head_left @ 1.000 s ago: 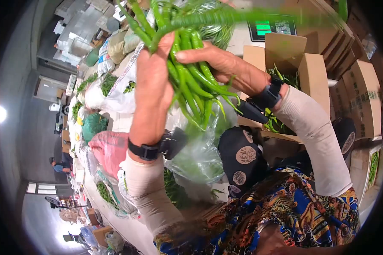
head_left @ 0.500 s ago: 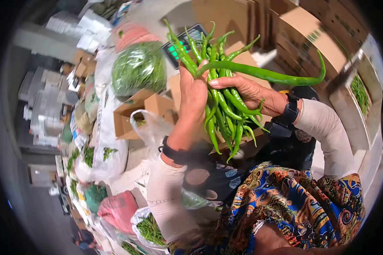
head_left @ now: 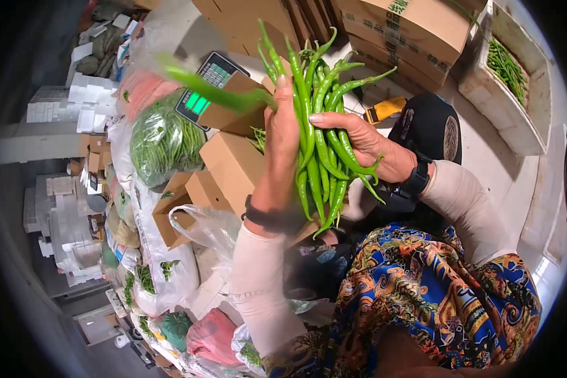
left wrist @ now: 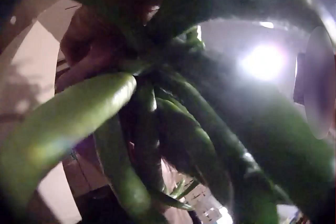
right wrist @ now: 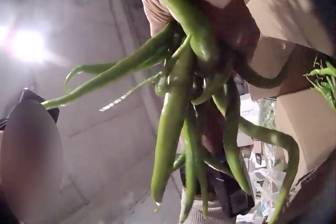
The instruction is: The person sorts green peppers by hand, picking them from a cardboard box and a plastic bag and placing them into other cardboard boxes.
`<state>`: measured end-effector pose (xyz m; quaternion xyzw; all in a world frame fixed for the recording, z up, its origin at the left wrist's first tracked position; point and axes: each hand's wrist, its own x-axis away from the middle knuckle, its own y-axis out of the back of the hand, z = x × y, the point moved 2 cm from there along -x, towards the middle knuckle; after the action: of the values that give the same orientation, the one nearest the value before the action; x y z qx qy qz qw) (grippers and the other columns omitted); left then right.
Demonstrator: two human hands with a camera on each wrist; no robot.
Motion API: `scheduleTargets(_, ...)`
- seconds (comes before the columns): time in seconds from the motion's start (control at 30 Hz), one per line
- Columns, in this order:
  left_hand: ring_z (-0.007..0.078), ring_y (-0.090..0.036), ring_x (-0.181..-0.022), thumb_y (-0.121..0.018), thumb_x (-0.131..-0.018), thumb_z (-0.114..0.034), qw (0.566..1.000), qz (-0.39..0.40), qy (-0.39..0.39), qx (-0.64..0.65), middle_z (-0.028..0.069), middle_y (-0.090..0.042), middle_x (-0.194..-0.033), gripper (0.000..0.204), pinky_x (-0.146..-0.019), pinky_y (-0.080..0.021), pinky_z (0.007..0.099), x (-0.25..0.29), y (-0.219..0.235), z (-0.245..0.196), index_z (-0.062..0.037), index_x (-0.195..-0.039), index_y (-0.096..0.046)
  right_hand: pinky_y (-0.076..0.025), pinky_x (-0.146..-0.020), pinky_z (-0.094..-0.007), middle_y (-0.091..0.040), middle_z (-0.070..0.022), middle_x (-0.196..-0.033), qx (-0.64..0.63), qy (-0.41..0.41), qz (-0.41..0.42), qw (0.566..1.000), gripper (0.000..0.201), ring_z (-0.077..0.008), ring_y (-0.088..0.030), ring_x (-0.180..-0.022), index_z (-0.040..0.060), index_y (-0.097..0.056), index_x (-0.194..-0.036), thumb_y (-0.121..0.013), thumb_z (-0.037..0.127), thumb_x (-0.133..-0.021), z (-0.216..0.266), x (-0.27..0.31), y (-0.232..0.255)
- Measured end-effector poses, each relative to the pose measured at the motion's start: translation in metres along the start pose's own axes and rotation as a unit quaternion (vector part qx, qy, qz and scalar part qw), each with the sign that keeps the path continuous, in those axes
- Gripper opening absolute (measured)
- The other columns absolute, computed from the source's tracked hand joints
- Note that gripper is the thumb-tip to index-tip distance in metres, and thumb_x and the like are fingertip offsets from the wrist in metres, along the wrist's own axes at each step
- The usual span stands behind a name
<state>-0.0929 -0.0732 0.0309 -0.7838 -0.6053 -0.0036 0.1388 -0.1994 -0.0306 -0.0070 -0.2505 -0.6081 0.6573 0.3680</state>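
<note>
A bundle of long green peppers (head_left: 324,145) is held up between both hands in the head view. The left hand (head_left: 282,148) grips its left side, thumb upward, and one blurred pepper (head_left: 220,94) sticks out leftward from that hand. On the other side the right hand (head_left: 375,145) grips the bundle, its thumb lying across the peppers. Dark peppers (left wrist: 184,129) fill the left wrist view, with part of a hand behind them. In the right wrist view, peppers (right wrist: 176,124) hang and fan out below a hand (right wrist: 210,8).
A scale (head_left: 211,85) with a green display stands beside a bag of green produce (head_left: 168,135). Open cardboard boxes (head_left: 236,167) lie behind the left hand. Stacked cartons (head_left: 409,31) and a white crate (head_left: 535,120) of green peppers are at the upper right. Sacks (head_left: 214,337) line the lower left.
Both hands still grip the bundle. The long pepper that pointed right across the bundle now points left. The head view has swung, bringing the white crate and cartons further into sight.
</note>
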Motion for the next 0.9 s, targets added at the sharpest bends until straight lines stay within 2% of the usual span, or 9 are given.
scheduleTargets(0.03, 0.0199, -0.06, -0.095, -0.032, -0.099, -0.044, 0.998, -0.005, 0.058, -0.002, 0.013, -0.06, -0.111, 0.054, -0.083, -0.051, 0.0326, 0.0, 0.003, -0.002, 0.0004, -0.126, -0.048, -0.058, -0.074, -0.0336, -0.068, -0.014, -0.094, -0.002, -0.001, -0.004, 1.0, 0.026, -0.0207, -0.068, -0.077, -0.0023, -0.059, -0.108, -0.062, 0.007, -0.084, 0.0, 0.002, 0.002)
scheduleTargets(0.17, 0.0194, -0.062, -0.083, -0.037, -0.098, -0.046, 0.983, -0.008, 0.026, 0.179, 0.0116, -0.063, -0.1, 0.052, -0.077, -0.052, 0.0306, 0.007, -0.01, -0.001, -0.0002, -0.118, -0.052, -0.056, -0.081, -0.038, -0.066, -0.0178, -0.1, -0.08, -0.031, 0.047, 0.995, 0.03, -0.025, -0.067, -0.086, -0.0052, -0.056, -0.112, -0.061, 0.006, -0.084, 0.003, 0.01, 0.003)
scheduleTargets(0.33, 0.018, -0.061, -0.079, -0.04, -0.098, -0.041, 0.995, -0.02, 0.025, 0.099, 0.0103, -0.063, -0.093, 0.044, -0.073, -0.051, 0.0292, 0.008, 0.014, 0.003, -0.0005, -0.109, -0.054, -0.056, -0.083, -0.0383, -0.065, -0.0181, -0.103, -0.063, -0.047, 0.044, 0.996, 0.032, -0.0252, -0.067, -0.089, -0.0045, -0.055, -0.115, -0.061, 0.004, -0.084, -0.002, 0.005, 0.009)
scheduleTargets(0.4, 0.0187, -0.059, -0.093, -0.042, -0.098, -0.037, 0.996, -0.082, 0.003, -0.025, 0.0125, -0.059, -0.109, 0.046, -0.081, -0.05, 0.0314, 0.015, 0.02, 0.006, 0.0023, -0.12, -0.051, -0.056, -0.083, -0.0382, -0.065, -0.0175, -0.104, -0.061, -0.034, 0.039, 0.997, 0.034, -0.025, -0.067, -0.089, -0.0034, -0.055, -0.117, -0.061, 0.003, -0.084, -0.008, 0.006, 0.012)
scheduleTargets(0.57, 0.0206, -0.059, -0.094, -0.039, -0.099, -0.032, 0.989, -0.125, 0.037, -0.072, 0.0171, -0.058, -0.109, 0.047, -0.081, -0.05, 0.0319, 0.022, 0.03, 0.023, 0.0062, -0.126, -0.043, -0.056, -0.081, -0.0371, -0.065, -0.0175, -0.103, -0.035, -0.05, 0.031, 0.998, 0.034, -0.025, -0.067, -0.088, -0.004, -0.054, -0.117, -0.061, 0.004, -0.084, -0.019, 0.002, 0.027)
scheduleTargets(0.67, 0.0237, -0.059, -0.099, -0.036, -0.1, -0.029, 0.995, -0.077, 0.05, 0.043, 0.0212, -0.055, -0.117, 0.047, -0.086, -0.051, 0.0347, 0.027, 0.046, 0.03, 0.0069, -0.129, -0.039, -0.057, -0.081, -0.0382, -0.065, -0.0187, -0.103, -0.043, -0.041, 0.004, 0.998, 0.034, -0.0256, -0.067, -0.089, -0.0053, -0.053, -0.116, -0.061, 0.005, -0.085, -0.016, -0.004, 0.041)
scheduleTargets(0.7, 0.0171, -0.057, -0.087, -0.046, -0.097, -0.034, 0.994, -0.071, 0.042, 0.076, 0.0149, -0.061, -0.102, 0.047, -0.077, -0.047, 0.0296, 0.029, 0.048, 0.027, 0.0054, -0.123, -0.043, -0.057, -0.082, -0.0389, -0.065, -0.0192, -0.103, -0.046, -0.048, -0.001, 0.998, 0.033, -0.0261, -0.067, -0.09, -0.006, -0.053, -0.116, -0.059, 0.005, -0.085, -0.014, -0.003, 0.042)
scheduleTargets(0.8, 0.0188, -0.058, -0.089, -0.047, -0.096, -0.033, 0.991, -0.056, 0.031, 0.121, 0.0166, -0.06, -0.106, 0.048, -0.081, -0.047, 0.0307, 0.036, 0.049, 0.024, 0.0053, -0.124, -0.044, -0.054, -0.086, -0.0396, -0.061, -0.0196, -0.112, -0.053, -0.054, 0.062, 0.995, 0.039, -0.0252, -0.065, -0.097, -0.0048, -0.049, -0.122, -0.058, 0.005, -0.086, -0.012, 0.0, 0.035)
scheduleTargets(0.9, 0.0211, -0.058, -0.089, -0.047, -0.096, -0.031, 0.986, -0.131, 0.043, 0.093, 0.015, -0.059, -0.104, 0.041, -0.082, -0.048, 0.0325, 0.045, 0.043, 0.032, 0.0032, -0.12, -0.047, -0.052, -0.09, -0.039, -0.059, -0.017, -0.116, -0.054, -0.071, 0.08, 0.993, 0.042, -0.0239, -0.063, -0.102, -0.0013, -0.048, -0.126, -0.059, 0.005, -0.086, -0.017, -0.002, 0.039)
